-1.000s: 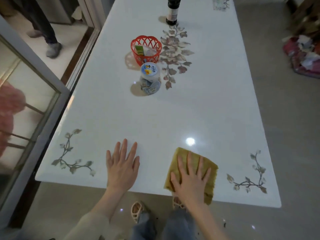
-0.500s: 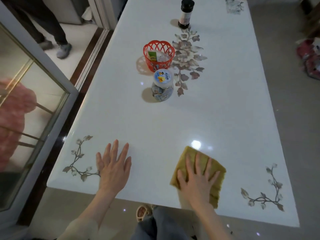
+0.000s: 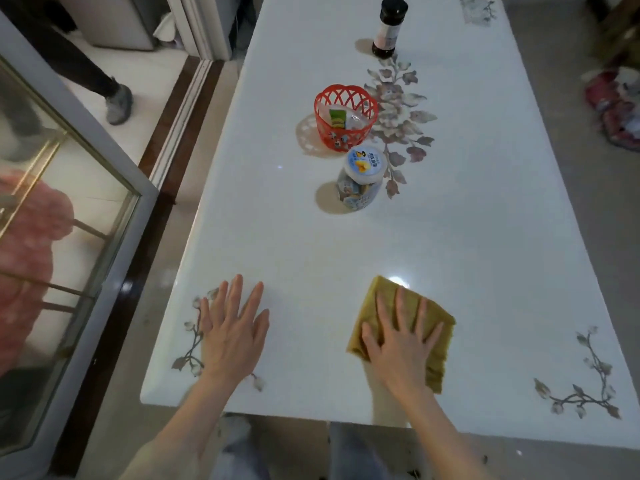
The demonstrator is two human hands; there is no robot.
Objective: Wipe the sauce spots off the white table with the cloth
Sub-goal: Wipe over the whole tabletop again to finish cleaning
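Head view: right hand [image 3: 398, 344] lies flat, fingers straight and spread, pressing the cloth [image 3: 382, 289] onto the table [image 3: 450, 237] near its front edge. Left hand [image 3: 232, 330] rests flat on the top, holding nothing. I judge wiping is in hand. I see no sauce spots; the next stroke calls for steady pressure over fresh surface.

The glossy white table [image 3: 467, 237], inlaid with flower sprays, carries a dark-capped bottle [image 3: 388, 29] at its far end. A red lattice basket [image 3: 344, 116] sits mid-table, a white-lidded jar [image 3: 362, 178] just nearer. An olive cloth [image 3: 436, 362] lies by the near edge.
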